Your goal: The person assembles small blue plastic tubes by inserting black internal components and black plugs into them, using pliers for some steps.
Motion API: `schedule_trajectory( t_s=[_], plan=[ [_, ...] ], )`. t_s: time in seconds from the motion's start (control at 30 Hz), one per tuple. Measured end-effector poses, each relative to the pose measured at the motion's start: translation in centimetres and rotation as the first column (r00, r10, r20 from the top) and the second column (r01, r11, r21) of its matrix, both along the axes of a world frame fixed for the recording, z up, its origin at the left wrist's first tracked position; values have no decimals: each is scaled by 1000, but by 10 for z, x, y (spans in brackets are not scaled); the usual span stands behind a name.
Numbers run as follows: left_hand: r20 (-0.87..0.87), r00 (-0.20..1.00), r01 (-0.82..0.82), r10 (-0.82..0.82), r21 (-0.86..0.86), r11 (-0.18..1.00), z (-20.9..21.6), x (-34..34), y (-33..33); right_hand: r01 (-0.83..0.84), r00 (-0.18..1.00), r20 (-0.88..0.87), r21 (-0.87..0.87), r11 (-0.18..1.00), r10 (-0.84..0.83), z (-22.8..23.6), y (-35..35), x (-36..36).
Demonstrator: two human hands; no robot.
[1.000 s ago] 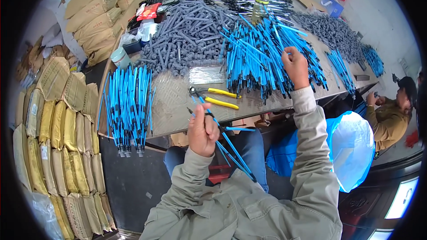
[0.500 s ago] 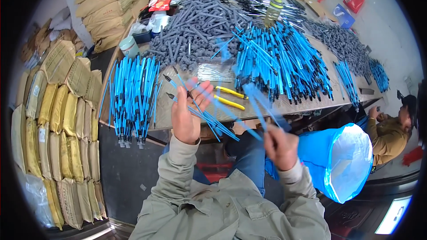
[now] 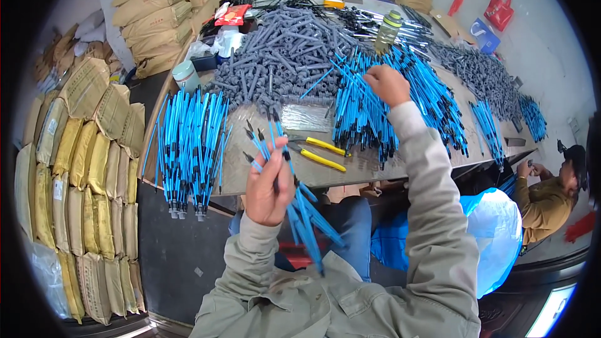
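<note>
Left hand (image 3: 270, 191): several blue rods (image 3: 304, 228). Right hand (image 3: 388, 86): at one heap (image 3: 433, 97).

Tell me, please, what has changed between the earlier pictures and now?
The right hand moved forward to the large blue pile, no longer showing the rods it carried half a second ago. The left hand, open then, closed around its blue rods. Pliers and left bundle stayed put.

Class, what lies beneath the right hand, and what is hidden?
Beneath the right hand is the large pile of blue, black-tipped rods. The hand and khaki sleeve cover part of it; rods there and any contact cannot be seen.
</note>
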State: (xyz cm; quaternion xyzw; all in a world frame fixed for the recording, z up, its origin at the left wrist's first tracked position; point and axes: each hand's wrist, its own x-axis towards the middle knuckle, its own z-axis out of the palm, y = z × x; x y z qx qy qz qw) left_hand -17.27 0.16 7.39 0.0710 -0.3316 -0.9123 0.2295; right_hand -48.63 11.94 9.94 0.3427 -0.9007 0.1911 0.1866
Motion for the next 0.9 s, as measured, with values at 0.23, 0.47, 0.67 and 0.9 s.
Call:
schedule_trajectory(
  t_s=[0.23, 0.47, 0.67, 0.9],
  plan=[
    [66, 992, -95, 105, -144, 985, 14, 24, -5, 211, 973, 48, 220, 952, -227, -18, -30, -34],
    [-61, 979, 183, -194, -150, 972, -10, 16, 3, 40, 990, -139, 136, 990, -21, -34, -11, -10],
    [86, 993, 91, -80, -131, 987, -14, 28, 10, 140, 977, -190, 256, 957, -92, -14, 2, -5],
    [119, 986, -89, 120, -237, 967, -5, 23, -19, -261, 937, -333, -458, 850, 109, 21, 74, 85]
  ],
)
